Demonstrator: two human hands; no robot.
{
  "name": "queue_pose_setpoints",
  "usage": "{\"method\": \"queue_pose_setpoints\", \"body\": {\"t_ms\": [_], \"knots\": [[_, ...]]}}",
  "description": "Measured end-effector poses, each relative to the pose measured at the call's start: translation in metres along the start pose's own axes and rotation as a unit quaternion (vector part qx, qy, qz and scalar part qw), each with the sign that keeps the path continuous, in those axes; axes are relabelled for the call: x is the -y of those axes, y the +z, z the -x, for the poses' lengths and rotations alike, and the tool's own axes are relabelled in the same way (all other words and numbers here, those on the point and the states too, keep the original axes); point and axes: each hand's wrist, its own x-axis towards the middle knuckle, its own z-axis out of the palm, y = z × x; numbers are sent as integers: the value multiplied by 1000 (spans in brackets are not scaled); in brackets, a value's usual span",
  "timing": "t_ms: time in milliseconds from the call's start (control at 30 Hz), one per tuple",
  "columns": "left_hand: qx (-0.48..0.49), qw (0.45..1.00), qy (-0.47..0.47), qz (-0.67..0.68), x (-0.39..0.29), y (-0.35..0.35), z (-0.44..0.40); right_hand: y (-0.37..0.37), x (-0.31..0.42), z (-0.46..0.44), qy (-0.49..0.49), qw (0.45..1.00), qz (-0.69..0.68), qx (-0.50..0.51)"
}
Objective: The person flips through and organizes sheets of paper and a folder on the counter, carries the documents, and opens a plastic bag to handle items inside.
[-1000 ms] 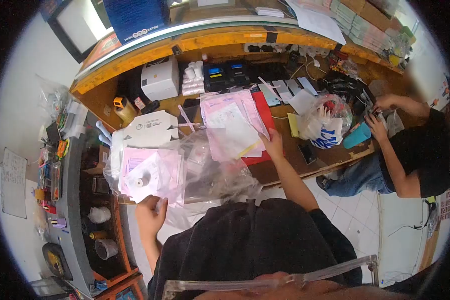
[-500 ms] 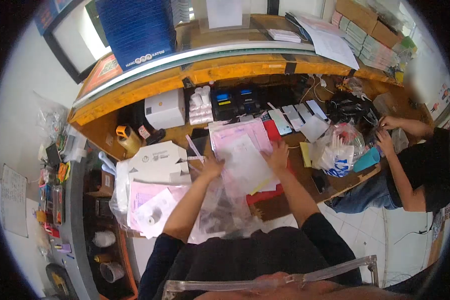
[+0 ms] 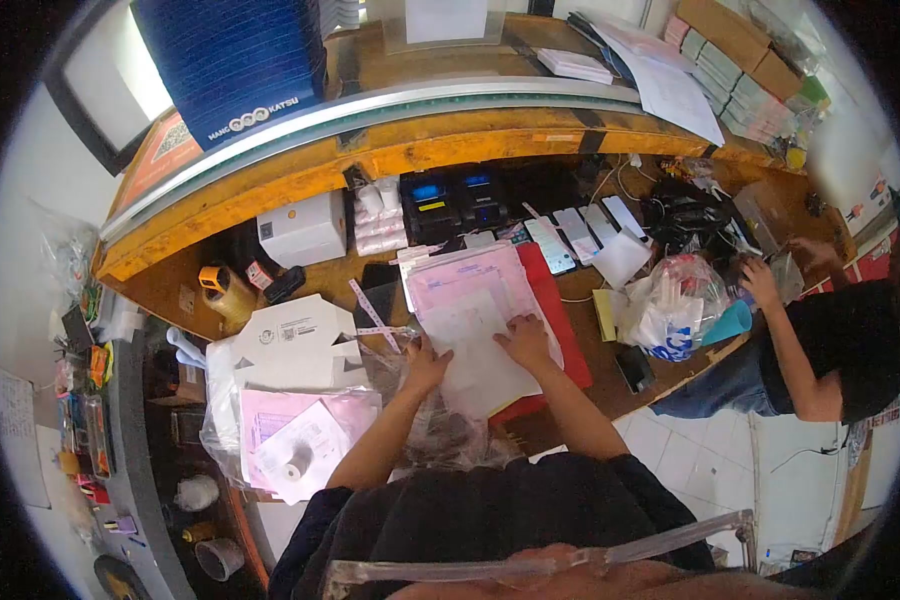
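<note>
The one camera is worn on the head over there, facing forward and steeply down: a clear frame [image 3: 440, 571] looms close below, then the dark shirt [image 3: 470, 515], then left hand [image 3: 426, 368] and right hand [image 3: 527, 345]. Its wide round view takes in the yellow-edged counter [image 3: 530, 136] and a co-worker [image 3: 835, 350] at right.

White letters on the blue packaging [image 3: 228, 62] read "MANG" and "KATSU" (three round emblems [image 3: 249, 121] sit between the words). Blue letters on the plastic bag [image 3: 670, 302] are broken by folds; print on the white carton [image 3: 305, 350] and pink papers [image 3: 485, 282] is too small to read.
</note>
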Motion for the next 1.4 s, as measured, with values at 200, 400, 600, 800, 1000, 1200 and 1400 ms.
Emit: {"method": "queue_pose_setpoints", "body": {"t_ms": [200, 400, 600, 800, 1000, 1200, 1400], "knots": [[-1, 999, 15, 31, 6, -1, 4, -1, -17, -17, -7, 980, -193, 42], [13, 1000, -10, -21, -24, -11, 15, 9, -14, -21, 40, 958, -282, -39], [-26, 998, 15, -47, -26, 6, 20, 23, -4, -14, -96, 965, -221, -106], [-72, 989, 94, -91, -13, 16, 26, 10, -9, -9, -26, 996, -82, -5], [-87, 989, 92, -81, -8, 19, 26, 6, 7, 1, -20, 998, -47, -19], [-86, 992, 90, -37, 9, 31, 24, 0, 6, 1, 36, 990, -133, 32], [-68, 995, 50, -54, -8, 24, 28, -3, 5, 4, -50, 978, -196, -58]]}}
